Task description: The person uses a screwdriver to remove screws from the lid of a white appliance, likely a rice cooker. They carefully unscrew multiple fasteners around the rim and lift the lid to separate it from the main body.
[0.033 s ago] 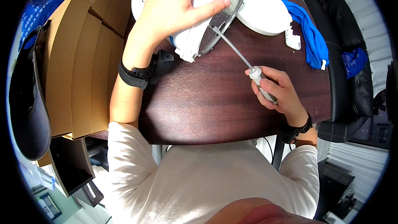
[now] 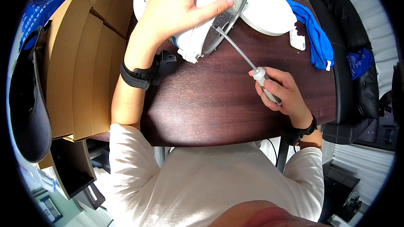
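Observation:
A white round appliance (image 2: 191, 44) lies tilted at the far side of the table, its grey metallic disc face (image 2: 211, 41) turned to the right. My left hand (image 2: 174, 10) spreads over its body and holds it, thumb stretched across the rim of the disc; some fingertips run out of the picture. In my right hand (image 2: 284, 90) is a screwdriver (image 2: 240, 51) with a white and grey handle, fingers wrapped round it. The screwdriver's flat tip is at the disc's face; whether it touches I cannot tell. Both wrists wear black straps.
Right of the appliance lies a white round lid (image 2: 269, 14), with a small white piece (image 2: 297, 42) and a blue cloth (image 2: 315, 38) beyond. Cardboard boxes (image 2: 80, 67) line the left side of the dark wooden table (image 2: 202, 105). A black sofa (image 2: 347, 29) stands at the right.

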Demonstrator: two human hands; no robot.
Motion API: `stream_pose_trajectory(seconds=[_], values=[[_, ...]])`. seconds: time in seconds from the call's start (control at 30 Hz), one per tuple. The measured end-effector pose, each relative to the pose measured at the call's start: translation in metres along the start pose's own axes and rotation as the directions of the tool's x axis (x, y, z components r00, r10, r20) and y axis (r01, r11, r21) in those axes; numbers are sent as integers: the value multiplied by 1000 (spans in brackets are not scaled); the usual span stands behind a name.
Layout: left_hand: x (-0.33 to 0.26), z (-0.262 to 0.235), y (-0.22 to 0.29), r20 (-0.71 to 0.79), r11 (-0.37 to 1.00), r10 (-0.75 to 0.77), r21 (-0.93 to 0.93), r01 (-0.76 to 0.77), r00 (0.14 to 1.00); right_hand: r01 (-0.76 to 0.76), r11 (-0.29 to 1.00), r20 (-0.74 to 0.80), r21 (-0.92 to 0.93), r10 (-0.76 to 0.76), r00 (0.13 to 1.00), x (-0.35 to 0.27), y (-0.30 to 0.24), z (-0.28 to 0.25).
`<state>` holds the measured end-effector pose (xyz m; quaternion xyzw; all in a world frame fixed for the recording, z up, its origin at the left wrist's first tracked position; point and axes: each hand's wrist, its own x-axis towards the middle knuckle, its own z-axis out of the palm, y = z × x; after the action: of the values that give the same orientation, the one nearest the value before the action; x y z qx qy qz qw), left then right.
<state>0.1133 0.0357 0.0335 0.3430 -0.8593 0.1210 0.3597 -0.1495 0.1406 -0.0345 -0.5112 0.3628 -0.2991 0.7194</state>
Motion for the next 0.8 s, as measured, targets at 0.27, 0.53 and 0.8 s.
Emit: stream_pose_trajectory(seconds=[0.27, 0.53, 0.8], values=[[1, 1, 0, 5, 1000, -2, 6, 2, 1000, -27, 999, 10, -26, 27, 1000, -1, -8, 1], [0, 3, 0, -13, 999, 22, 28, -22, 1000, -52, 997, 15, -59, 53, 998, -1, -30, -8], [2, 3, 2, -19, 999, 30, 15, -30, 999, -98, 978, 29, -183, 105, 994, 9, -61, -36]])
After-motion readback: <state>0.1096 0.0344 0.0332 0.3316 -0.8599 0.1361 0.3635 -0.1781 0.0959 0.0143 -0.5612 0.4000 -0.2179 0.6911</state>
